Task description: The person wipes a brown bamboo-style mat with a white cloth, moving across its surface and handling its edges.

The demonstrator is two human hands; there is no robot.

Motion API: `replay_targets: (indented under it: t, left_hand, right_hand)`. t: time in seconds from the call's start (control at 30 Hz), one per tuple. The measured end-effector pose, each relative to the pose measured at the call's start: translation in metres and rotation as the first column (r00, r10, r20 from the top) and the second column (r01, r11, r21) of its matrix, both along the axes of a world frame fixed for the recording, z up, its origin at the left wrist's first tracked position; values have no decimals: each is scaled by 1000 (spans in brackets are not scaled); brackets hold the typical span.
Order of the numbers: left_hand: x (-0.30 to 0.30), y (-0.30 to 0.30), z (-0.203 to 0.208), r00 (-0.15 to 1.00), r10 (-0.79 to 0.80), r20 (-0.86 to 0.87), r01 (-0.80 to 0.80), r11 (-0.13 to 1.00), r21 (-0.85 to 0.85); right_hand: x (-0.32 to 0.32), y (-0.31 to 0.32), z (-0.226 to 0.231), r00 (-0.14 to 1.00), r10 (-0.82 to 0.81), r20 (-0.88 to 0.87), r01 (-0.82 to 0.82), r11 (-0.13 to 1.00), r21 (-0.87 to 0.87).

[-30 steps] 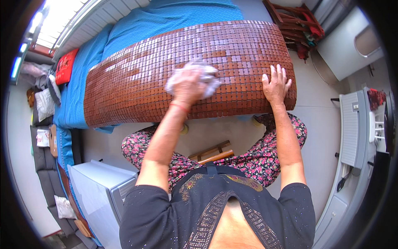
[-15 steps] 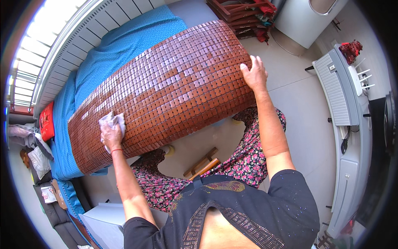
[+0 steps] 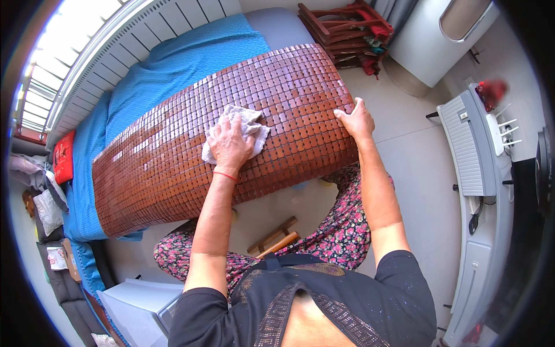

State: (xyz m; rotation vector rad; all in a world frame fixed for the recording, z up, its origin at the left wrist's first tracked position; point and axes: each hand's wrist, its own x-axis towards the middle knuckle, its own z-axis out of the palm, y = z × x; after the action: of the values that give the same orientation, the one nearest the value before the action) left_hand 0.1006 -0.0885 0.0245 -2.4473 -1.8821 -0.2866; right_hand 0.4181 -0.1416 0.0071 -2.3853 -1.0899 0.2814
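A reddish-brown tile mat [image 3: 167, 156], made of many small linked pieces, lies along the near side of the bed. My left hand [image 3: 231, 143], with a red string at the wrist, presses a crumpled pale cloth [image 3: 250, 117] onto the middle of the mat. Its fingers lie over the cloth, which bunches out on both sides. At the mat's right end, my right hand [image 3: 357, 120] holds the edge. Its thumb rests on top, while the other fingers go over the side and are partly hidden.
A blue bedspread [image 3: 156, 78] lies beyond the mat, by a pale headboard. Folded dark-red wooden chairs [image 3: 335, 29] and a white cylindrical appliance [image 3: 445, 43] stand at the back right. A long grey cabinet [image 3: 471, 150] lines the right. A wooden stool [image 3: 277, 237] sits below me.
My left hand has slid the cloth rightward and away from me, from the mat's left part to its middle. My right hand stays at the right edge, its fingers now drawn closer around it.
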Motion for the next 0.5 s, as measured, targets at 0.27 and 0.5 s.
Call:
replay_targets:
  t: [0.27,0.5]
  left_hand:
    - [-56,47,-12,982,155,-111,-161,985,-54]
    - [-47,43,-5,949,250,-192,-277,952,-133]
  right_hand:
    - [0,13,-8,982,174,-73,-180,979,-97]
    - [-12,6,-5,980,195,-40,-194,981,29]
